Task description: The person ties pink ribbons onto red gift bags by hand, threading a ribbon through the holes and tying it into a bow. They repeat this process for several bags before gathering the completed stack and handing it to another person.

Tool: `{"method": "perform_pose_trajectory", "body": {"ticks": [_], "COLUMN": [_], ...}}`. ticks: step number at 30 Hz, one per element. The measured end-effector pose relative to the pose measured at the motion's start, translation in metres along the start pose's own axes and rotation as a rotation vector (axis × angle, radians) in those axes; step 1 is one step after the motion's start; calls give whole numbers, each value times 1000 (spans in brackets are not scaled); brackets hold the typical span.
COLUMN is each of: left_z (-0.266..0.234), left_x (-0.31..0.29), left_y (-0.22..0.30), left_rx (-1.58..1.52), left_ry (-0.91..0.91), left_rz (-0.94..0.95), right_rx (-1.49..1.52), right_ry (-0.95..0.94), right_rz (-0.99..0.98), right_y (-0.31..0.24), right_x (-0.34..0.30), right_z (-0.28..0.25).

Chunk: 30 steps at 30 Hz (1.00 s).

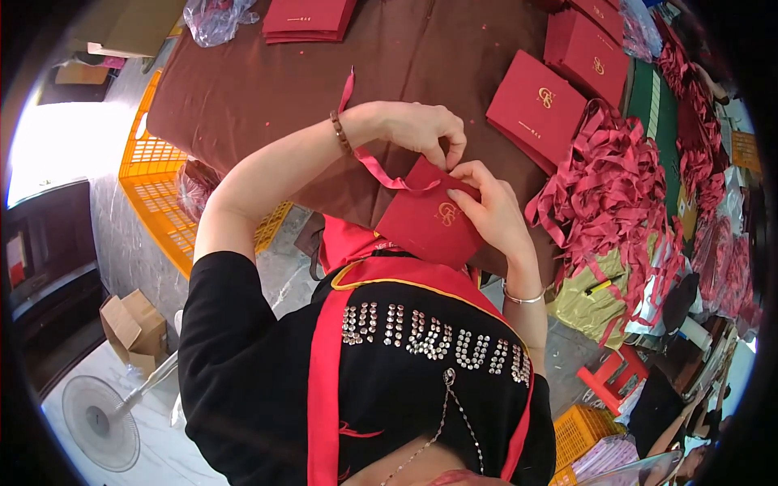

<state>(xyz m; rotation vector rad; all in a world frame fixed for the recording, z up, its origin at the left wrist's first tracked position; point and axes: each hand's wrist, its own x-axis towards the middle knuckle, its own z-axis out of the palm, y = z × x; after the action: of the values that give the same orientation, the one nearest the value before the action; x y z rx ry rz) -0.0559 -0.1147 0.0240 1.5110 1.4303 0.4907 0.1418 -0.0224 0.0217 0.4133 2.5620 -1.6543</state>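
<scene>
Brown-clothed surface (243, 101) under the work. Red ribbon (375, 168) runs beneath the left wrist, free end past it, other end at the bag front; best kept flat, untwisted and off the wooden-bead bracelet (340, 132) so it doesn't snag. Left hand (425, 134): grip narrow, fingertips bunched at the bag's top corner; can't tell if they're closed on ribbon or bag edge. Red gift bag (421, 227), gold emblem up, sits tilted at the surface's near edge, between body and hands. Right hand (493, 212): grip closed on the bag's upper edge, thumb on the front. Judgement: hold firm there without creasing, let the left fingertips do the fine work. Right: bag stack (535, 105), then tangled ribbon heap (604, 182); keep elbow clear.
</scene>
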Motion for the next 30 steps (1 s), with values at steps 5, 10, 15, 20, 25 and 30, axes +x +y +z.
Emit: {"method": "perform_pose_trajectory", "body": {"ticks": [5,10,15,20,25,30], "left_z": [-11,-8,0,2,5,20], "left_x": [6,19,25,27,28,28], "left_y": [-7,-17,-22,-28,-25,-31], "left_rx": [11,-113,-147,-232,-324,-514], "left_ry": [-161,-343,-402,-439,-462,-351], "left_rz": [30,114,94,136,30,-34], "right_rx": [-5,69,89,107,173,166], "right_ry": [-6,-30,-27,-58,-39,-54], "right_rz": [-44,-23,-19,9,4,20], "right_y": [1,3,2,2,6,6], "right_x": [1,0,-1,0,-3,-3], "right_z": [0,-1,-1,-2,-1,-4]}}
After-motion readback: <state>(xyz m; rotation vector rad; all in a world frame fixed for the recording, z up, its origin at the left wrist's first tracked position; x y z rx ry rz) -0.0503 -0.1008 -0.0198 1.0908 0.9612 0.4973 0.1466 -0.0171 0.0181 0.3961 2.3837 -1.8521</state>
